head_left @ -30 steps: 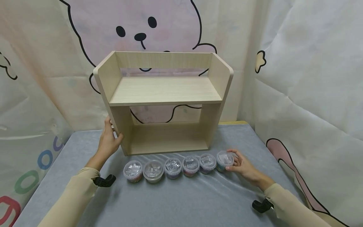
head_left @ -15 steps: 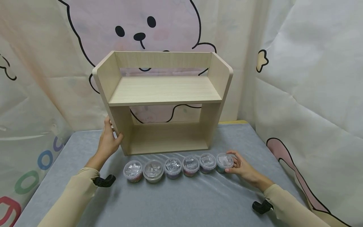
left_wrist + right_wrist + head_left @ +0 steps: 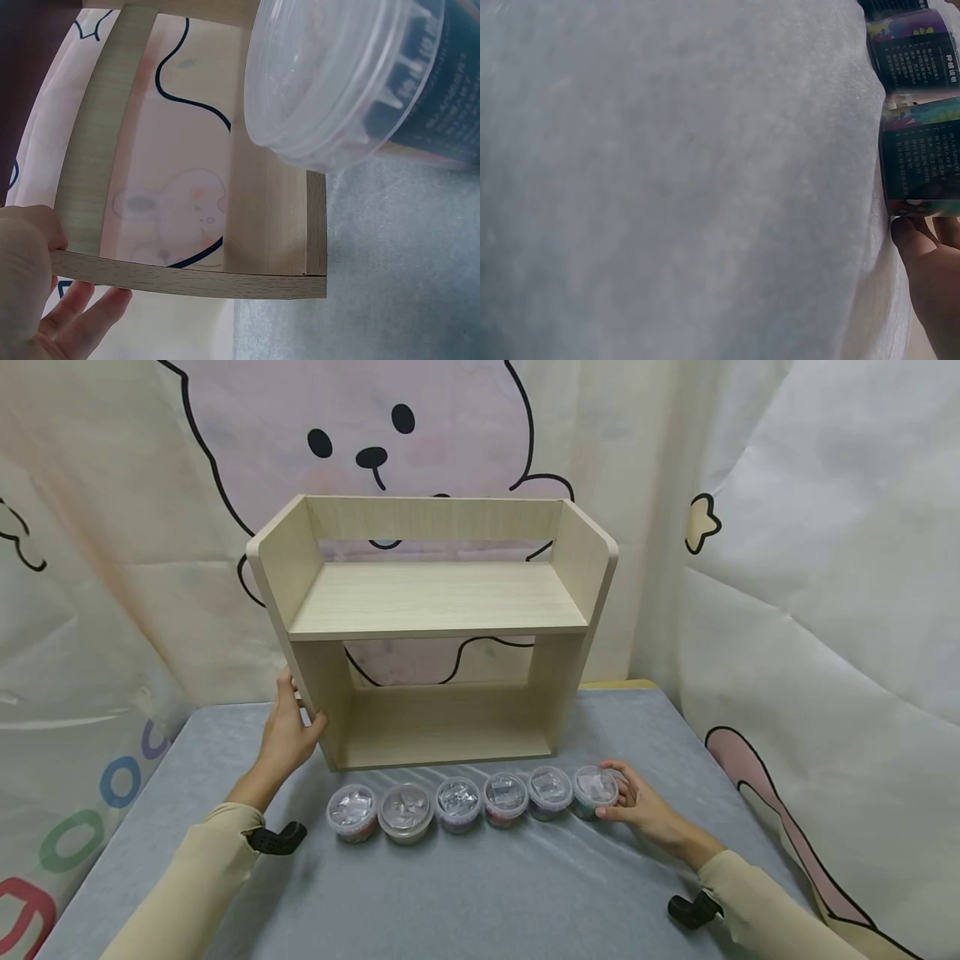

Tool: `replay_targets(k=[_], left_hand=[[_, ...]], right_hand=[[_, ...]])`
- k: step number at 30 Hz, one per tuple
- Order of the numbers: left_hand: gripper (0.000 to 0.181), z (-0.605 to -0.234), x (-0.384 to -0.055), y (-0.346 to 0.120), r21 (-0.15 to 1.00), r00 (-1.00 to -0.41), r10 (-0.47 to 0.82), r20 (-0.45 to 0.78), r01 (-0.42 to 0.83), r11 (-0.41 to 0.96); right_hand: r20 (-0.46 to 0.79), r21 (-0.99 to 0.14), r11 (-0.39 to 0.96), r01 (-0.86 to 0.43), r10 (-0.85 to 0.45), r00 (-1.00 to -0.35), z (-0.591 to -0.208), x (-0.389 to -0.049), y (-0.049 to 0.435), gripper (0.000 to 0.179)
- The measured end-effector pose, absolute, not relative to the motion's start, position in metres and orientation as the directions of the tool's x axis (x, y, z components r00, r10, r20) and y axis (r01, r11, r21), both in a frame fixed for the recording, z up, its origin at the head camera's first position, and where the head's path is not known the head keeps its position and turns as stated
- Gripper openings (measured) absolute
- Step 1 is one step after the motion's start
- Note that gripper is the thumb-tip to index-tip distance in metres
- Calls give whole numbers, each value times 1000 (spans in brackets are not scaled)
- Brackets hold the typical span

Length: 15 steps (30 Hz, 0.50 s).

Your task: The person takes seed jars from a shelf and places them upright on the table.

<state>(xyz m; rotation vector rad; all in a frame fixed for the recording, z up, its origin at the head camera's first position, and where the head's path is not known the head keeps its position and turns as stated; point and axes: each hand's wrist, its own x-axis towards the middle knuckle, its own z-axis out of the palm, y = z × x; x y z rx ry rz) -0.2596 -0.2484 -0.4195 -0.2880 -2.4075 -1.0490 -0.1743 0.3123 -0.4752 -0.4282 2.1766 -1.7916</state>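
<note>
A light wooden two-tier shelf (image 3: 438, 600) stands at the back of the cloth-covered table. My left hand (image 3: 291, 727) grips its left side panel; in the left wrist view the thumb lies on one face of the panel (image 3: 187, 279) and fingers on the other. In front of the shelf runs a row of small round tubs with clear lids. At the row's right end, my right hand (image 3: 637, 797) holds the last tub (image 3: 595, 787) between thumb and fingers. The right wrist view shows this tub's dark printed label (image 3: 922, 154), with the fingertips against its side.
Several other tubs, among them the leftmost tub (image 3: 352, 812), stand side by side just ahead of the shelf's front edge. Grey-blue cloth (image 3: 450, 893) covers the table. A printed curtain (image 3: 810, 568) hangs behind and at both sides.
The right hand has brought the last tub slightly down and toward me, level with the row; it is still over the last half second. The left hand and the shelf have not moved.
</note>
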Motion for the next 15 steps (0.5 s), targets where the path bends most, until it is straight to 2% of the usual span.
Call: replay_targets(k=[10,15], left_hand=[[81,-420,-258,-248,636,-862,-15,507,362,681],[76,-421,-254,-247,675,-884,-18,468,344,653]], right_hand=[[-47,-984,178,-30,-411,-910,-473,-173,312,72],[-74,-974,226,-20,-399,-914,-470,-173,312,62]])
